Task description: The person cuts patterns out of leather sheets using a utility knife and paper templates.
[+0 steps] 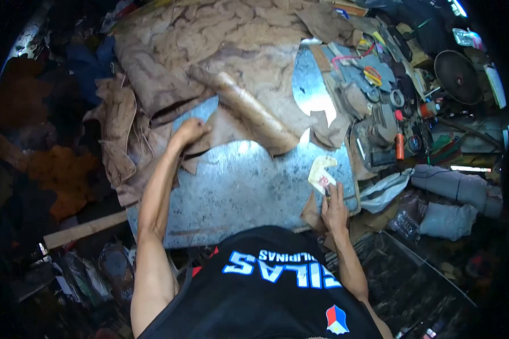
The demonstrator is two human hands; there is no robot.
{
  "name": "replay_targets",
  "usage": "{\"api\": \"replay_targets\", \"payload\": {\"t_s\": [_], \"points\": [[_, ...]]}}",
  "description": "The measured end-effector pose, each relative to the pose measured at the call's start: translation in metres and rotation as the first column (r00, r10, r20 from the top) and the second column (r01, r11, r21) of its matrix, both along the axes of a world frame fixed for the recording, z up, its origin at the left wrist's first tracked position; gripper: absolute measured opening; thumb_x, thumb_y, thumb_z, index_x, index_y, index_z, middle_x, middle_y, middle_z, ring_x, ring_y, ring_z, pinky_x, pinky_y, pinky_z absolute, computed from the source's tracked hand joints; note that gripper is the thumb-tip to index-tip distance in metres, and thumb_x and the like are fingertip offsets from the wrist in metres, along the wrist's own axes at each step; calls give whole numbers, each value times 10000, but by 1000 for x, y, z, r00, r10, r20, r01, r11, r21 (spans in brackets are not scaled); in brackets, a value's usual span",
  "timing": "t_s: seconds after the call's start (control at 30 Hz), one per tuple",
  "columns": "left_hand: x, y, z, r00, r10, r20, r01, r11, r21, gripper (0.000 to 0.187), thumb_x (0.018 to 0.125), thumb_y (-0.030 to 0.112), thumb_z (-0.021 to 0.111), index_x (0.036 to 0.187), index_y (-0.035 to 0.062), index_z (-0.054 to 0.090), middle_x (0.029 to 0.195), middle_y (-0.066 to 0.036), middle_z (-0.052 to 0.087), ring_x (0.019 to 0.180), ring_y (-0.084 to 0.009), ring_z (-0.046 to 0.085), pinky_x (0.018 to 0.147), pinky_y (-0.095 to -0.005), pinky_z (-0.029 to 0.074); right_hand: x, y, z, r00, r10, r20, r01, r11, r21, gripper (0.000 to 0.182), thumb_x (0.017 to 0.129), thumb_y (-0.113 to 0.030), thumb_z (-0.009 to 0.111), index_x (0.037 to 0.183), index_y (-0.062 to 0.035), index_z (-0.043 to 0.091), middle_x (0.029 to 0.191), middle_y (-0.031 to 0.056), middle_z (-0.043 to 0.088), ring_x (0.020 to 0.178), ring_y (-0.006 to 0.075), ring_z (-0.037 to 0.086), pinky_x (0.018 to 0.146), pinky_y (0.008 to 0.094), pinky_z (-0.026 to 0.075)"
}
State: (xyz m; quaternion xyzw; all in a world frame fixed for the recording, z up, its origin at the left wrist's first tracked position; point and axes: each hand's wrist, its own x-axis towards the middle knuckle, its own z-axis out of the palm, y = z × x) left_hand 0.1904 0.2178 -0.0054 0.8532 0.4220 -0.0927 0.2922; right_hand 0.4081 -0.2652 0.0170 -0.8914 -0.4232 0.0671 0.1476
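A large brown leather hide (254, 62) spreads over the far half of the table, with a rolled fold (254, 107) across its middle. My left hand (192, 131) is closed on the near edge of the leather, left of that fold. At the right, my right hand (335, 213) is closed around a small dark tool, most of it hidden by the fingers. Just beyond its fingertips lies a cream, notched template (322, 172) with red marks, flat on the metal sheet (232, 186). A small leather scrap (310, 212) lies left of that hand.
Crumpled leather (119, 135) hangs along the left side. Yellow-handled scissors (372, 75), a tape roll (397, 98) and an orange bottle (428, 109) are among the clutter at right. A wooden plank (85, 229) juts out at the left. Wrapped bundles (449, 219) sit at lower right.
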Motion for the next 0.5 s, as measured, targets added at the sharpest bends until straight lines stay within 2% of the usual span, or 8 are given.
{"api": "replay_targets", "payload": {"t_s": [0.03, 0.1, 0.17, 0.23, 0.3, 0.37, 0.43, 0.5], "points": [[-5, -9, 6, 991, -8, 131, 37, 974, -222, 334, 845, 361, 686, 935, 42, 645, 733, -96, 639, 674, -179, 600, 629, -337, 482, -1, 0, 3, 1000, 3, -19, -3, 1000, -26, 451, 876, -147, 588, 1299, -91, 444, 1385, 242, 417, 903, 461, 622, 680, 490, 549], [5, -52, 95, 973, 120, 197, 17, 813, -582, 278, 893, 307, 647, 752, 75, 591, 653, 49, 508, 615, -56, 439, 531, -267, 365, -1, 2, 7, 1000, 2, -12, -2, 1000, -22, 434, 882, -154, 581, 1292, -89, 454, 1377, 251, 425, 917, 465, 619, 686, 490, 545], [-12, -89, 144, 939, 131, 319, 97, 788, -608, 258, 920, 275, 617, 745, 99, 548, 642, 102, 405, 600, -20, 351, 525, -229, 302, -1, 1, 3, 1000, 6, -20, -6, 1000, -12, 422, 888, -157, 575, 1288, -88, 459, 1374, 255, 428, 921, 468, 617, 688, 491, 544], [-44, -118, 175, 953, 95, 286, 144, 690, -709, 250, 917, 259, 628, 745, 93, 553, 668, 115, 389, 603, -20, 341, 526, -228, 281, 1, 2, 1, 1000, 13, -21, -12, 1000, 11, 411, 894, -160, 570, 1284, -87, 464, 1372, 259, 431, 925, 470, 616, 690, 491, 542], [-82, -142, 162, 954, 119, 276, 171, 543, -822, 248, 921, 245, 625, 745, 87, 554, 669, 105, 420, 607, -19, 364, 534, -221, 301, 0, 1, 0, 1000, 3, -9, -2, 1000, 9, 386, 903, -162, 560, 1272, -83, 478, 1372, 260, 431, 925, 471, 615, 690, 489, 541], [-117, -167, 130, 979, 191, 66, -40, 502, -864, 266, 929, 255, 618, 742, 81, 546, 645, 75, 479, 584, -44, 448, 551, -217, 379, 1, -3, -7, 999, 33, 23, -33, 999, 3, 375, 906, -162, 555, 1266, -81, 484, 1376, 256, 430, 927, 469, 616, 688, 489, 541], [-144, -188, 88, 952, 308, 5, -135, 432, -892, 287, 931, 267, 618, 727, 88, 526, 637, 80, 472, 549, -51, 441, 534, -222, 385, 0, 0, -4, 999, 27, 33, -26, 1000, -17, 378, 905, -159, 556, 1267, -79, 481, 1378, 253, 430, 932, 466, 618, 696, 489, 543], [-163, -196, 56, 948, 318, -31, -172, 426, -888, 304, 931, 276, 618, 711, 93, 515, 626, 77, 470, 542, -48, 437, 522, -220, 375, -1, 2, 0, 999, 38, -11, -38, 999, -15, 382, 903, -146, 559, 1270, -77, 479, 1381, 253, 427, 952, 468, 611, 716, 490, 542]]}}
